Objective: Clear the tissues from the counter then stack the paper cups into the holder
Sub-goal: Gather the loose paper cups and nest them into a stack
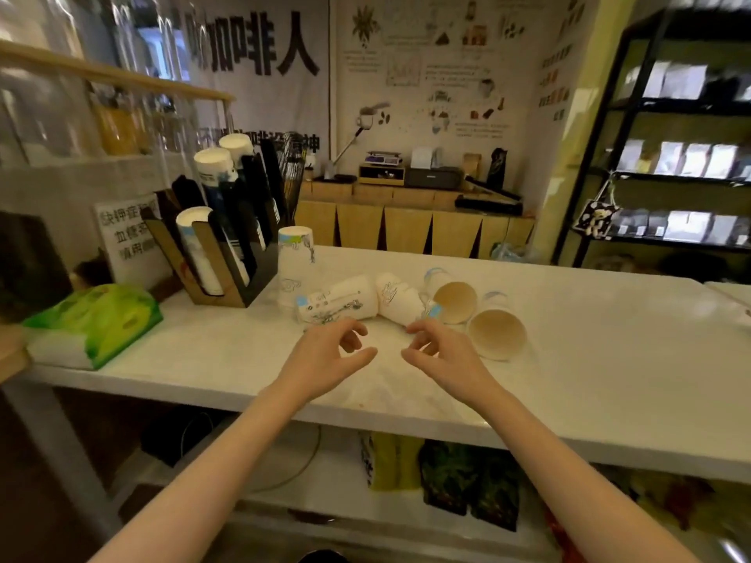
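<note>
Several white paper cups lie on their sides on the white counter [589, 359]: one printed cup [339, 302], another [398, 298], and two showing their brown insides [455, 300] [496, 333]. A stack of cups [296, 262] stands mouth-down beside the dark cup holder [227, 253], which holds rows of cups and black lids. My left hand [329, 353] and my right hand [441, 353] hover just in front of the fallen cups, fingers curled apart, holding nothing. A green tissue pack [101, 319] rests at the counter's left end.
A printed sign [130, 233] stands behind the tissue pack. Bags sit on the shelf under the counter [459, 481]. A back bench with a scale and printer [430, 176] is beyond; black shelving [670, 168] is at right.
</note>
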Motion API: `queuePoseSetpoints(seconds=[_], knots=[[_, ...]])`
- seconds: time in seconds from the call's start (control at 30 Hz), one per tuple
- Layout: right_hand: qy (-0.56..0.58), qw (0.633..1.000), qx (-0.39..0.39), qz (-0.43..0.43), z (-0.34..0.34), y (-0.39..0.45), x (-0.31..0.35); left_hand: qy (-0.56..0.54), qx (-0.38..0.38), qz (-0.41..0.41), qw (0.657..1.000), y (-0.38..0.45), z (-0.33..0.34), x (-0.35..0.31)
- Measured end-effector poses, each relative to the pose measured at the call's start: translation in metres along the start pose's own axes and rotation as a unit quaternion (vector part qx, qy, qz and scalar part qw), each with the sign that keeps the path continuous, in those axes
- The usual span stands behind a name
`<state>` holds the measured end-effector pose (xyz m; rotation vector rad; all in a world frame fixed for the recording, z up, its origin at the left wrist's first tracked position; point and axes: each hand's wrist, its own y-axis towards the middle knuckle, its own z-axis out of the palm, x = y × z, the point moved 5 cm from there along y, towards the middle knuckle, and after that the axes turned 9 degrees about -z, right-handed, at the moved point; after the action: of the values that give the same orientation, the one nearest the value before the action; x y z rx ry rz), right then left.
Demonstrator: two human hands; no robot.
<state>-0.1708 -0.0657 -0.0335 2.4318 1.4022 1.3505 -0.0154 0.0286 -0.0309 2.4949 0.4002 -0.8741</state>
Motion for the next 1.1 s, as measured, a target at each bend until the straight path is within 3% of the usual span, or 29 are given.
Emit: queuePoseSetpoints(seconds=[0.4,0.67,0.9,1.1], knots=[[-0.113,0.992,-0.053,-0.024,-0.013,0.105,-0.029,0.031,-0.034,0.050,0.998,0.113,-0.002,0.008],[-0.186,0.981,0.048,0.018,0.019,0.144,-0.058,0.142,0.064,-0.016,0.988,0.151,0.023,0.050],[-0.321,0.941,0.102,0.033,0.032,0.162,-0.071,0.235,0.074,-0.010,0.969,0.157,0.033,0.061],[-0.173,0.983,0.031,0.053,0.006,0.181,-0.064,0.101,0.041,-0.052,0.993,0.165,0.009,0.055]])
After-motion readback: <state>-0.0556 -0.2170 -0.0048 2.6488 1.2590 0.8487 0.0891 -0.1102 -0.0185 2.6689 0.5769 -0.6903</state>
